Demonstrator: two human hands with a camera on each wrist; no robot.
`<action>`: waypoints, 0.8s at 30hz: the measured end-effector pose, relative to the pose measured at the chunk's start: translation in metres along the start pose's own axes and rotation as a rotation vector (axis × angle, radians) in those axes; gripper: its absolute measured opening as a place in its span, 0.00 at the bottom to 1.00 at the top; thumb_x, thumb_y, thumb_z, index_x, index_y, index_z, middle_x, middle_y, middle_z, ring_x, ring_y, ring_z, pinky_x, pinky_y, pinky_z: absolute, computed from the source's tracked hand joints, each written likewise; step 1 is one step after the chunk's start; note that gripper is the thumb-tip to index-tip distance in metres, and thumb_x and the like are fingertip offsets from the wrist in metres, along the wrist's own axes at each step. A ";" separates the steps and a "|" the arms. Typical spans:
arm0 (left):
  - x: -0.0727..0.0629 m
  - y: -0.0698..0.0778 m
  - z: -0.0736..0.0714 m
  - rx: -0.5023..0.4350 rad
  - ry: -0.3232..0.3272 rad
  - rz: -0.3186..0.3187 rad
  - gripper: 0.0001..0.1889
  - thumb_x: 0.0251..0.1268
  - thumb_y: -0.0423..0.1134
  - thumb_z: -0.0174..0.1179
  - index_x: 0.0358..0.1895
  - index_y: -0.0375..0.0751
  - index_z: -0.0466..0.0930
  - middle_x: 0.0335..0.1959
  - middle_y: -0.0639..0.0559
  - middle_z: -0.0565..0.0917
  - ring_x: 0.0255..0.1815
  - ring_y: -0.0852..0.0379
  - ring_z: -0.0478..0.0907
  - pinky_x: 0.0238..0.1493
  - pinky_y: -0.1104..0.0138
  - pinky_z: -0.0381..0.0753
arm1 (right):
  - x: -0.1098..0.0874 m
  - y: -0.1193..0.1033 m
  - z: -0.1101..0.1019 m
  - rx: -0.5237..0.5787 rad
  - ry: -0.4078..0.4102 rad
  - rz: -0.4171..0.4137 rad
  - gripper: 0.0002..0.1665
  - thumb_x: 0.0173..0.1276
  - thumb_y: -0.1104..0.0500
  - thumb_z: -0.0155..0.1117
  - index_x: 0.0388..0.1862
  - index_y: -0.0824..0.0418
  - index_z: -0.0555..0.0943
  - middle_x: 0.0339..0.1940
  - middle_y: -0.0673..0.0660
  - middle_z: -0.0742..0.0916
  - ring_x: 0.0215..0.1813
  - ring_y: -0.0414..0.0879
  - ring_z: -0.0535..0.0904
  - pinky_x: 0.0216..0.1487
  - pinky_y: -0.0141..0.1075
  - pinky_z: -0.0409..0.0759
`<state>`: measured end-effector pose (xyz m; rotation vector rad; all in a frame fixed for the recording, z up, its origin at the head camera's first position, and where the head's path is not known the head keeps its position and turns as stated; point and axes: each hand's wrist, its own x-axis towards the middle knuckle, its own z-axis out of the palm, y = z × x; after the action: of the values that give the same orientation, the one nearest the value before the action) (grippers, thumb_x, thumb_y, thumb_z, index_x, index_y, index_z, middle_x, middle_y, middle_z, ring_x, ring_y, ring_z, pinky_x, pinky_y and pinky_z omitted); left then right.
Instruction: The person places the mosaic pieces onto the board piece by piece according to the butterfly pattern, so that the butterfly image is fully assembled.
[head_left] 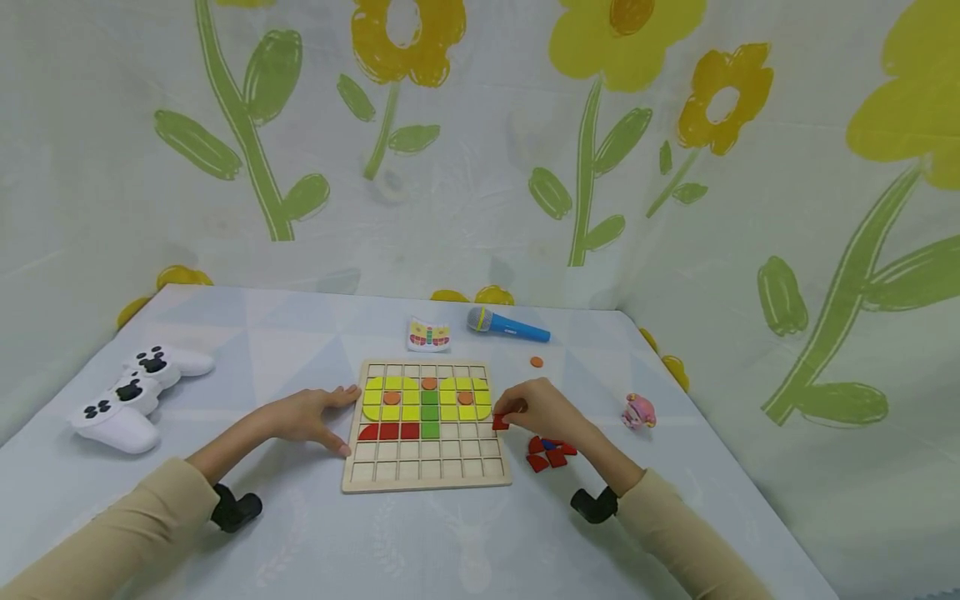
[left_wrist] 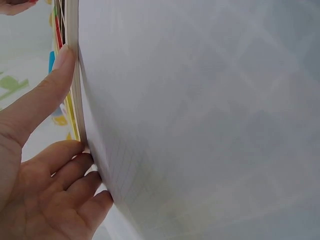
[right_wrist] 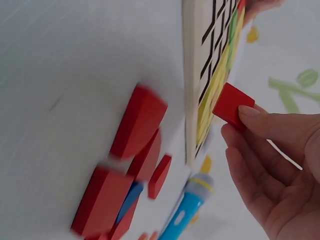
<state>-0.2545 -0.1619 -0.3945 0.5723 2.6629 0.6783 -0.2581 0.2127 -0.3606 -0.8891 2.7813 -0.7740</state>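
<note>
A wooden grid board [head_left: 427, 483] lies on the table, with yellow, orange, green and red pieces set in its squares. My left hand [head_left: 309, 415] rests at the board's left edge; in the left wrist view the thumb [left_wrist: 64, 59] and fingertips touch its side. Between thumb and fingers, my right hand [head_left: 543, 410] pinches a red square block [right_wrist: 231, 106] above the board's right edge. A row of red pieces [head_left: 388, 431] fills part of the board's left side. Right of the board lies a small pile of red pieces [head_left: 557, 458] with a blue one among them.
A picture card [head_left: 429, 335] and a blue toy microphone [head_left: 517, 327] lie behind the board. An orange disc [head_left: 536, 362] and a pink figurine [head_left: 638, 412] are to the right. White game controllers [head_left: 135, 392] sit at the left.
</note>
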 end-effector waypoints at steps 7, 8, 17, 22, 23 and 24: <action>0.000 -0.001 0.000 0.018 0.004 0.013 0.56 0.40 0.54 0.77 0.72 0.31 0.58 0.71 0.29 0.58 0.71 0.30 0.53 0.64 0.39 0.59 | 0.017 -0.018 0.013 0.003 -0.001 -0.053 0.08 0.63 0.69 0.67 0.40 0.63 0.87 0.34 0.52 0.88 0.33 0.41 0.80 0.38 0.29 0.80; 0.000 -0.001 0.000 0.019 0.005 0.017 0.56 0.40 0.54 0.77 0.72 0.31 0.58 0.71 0.29 0.58 0.71 0.30 0.53 0.64 0.38 0.58 | 0.019 -0.020 0.015 0.003 -0.001 -0.059 0.08 0.63 0.69 0.67 0.40 0.63 0.87 0.35 0.52 0.88 0.33 0.40 0.80 0.38 0.28 0.80; -0.001 -0.001 0.000 0.020 0.008 0.029 0.56 0.40 0.55 0.76 0.72 0.30 0.58 0.71 0.29 0.58 0.71 0.29 0.53 0.64 0.38 0.58 | 0.038 -0.032 0.031 0.030 -0.036 -0.087 0.06 0.62 0.68 0.68 0.37 0.60 0.85 0.31 0.52 0.87 0.32 0.37 0.80 0.38 0.27 0.79; -0.001 -0.001 0.000 0.015 0.003 0.023 0.56 0.40 0.55 0.76 0.72 0.31 0.58 0.71 0.29 0.58 0.71 0.29 0.52 0.64 0.38 0.57 | 0.043 -0.036 0.037 0.018 -0.033 -0.081 0.05 0.61 0.68 0.69 0.33 0.60 0.84 0.30 0.52 0.87 0.32 0.37 0.80 0.38 0.25 0.79; -0.001 -0.001 0.000 0.014 0.003 0.022 0.56 0.40 0.55 0.76 0.72 0.31 0.58 0.71 0.29 0.57 0.71 0.29 0.52 0.64 0.38 0.57 | 0.043 -0.037 0.038 0.016 -0.030 -0.077 0.05 0.61 0.68 0.69 0.33 0.60 0.84 0.30 0.52 0.87 0.32 0.37 0.80 0.38 0.25 0.79; -0.001 -0.001 -0.001 0.013 0.003 0.021 0.56 0.40 0.55 0.76 0.72 0.31 0.58 0.71 0.28 0.57 0.71 0.29 0.52 0.64 0.38 0.57 | 0.044 -0.038 0.038 0.014 -0.025 -0.072 0.05 0.61 0.69 0.69 0.32 0.60 0.83 0.30 0.52 0.87 0.32 0.37 0.80 0.38 0.25 0.79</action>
<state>-0.2537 -0.1633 -0.3942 0.6045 2.6689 0.6691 -0.2646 0.1447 -0.3729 -0.9943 2.7323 -0.7864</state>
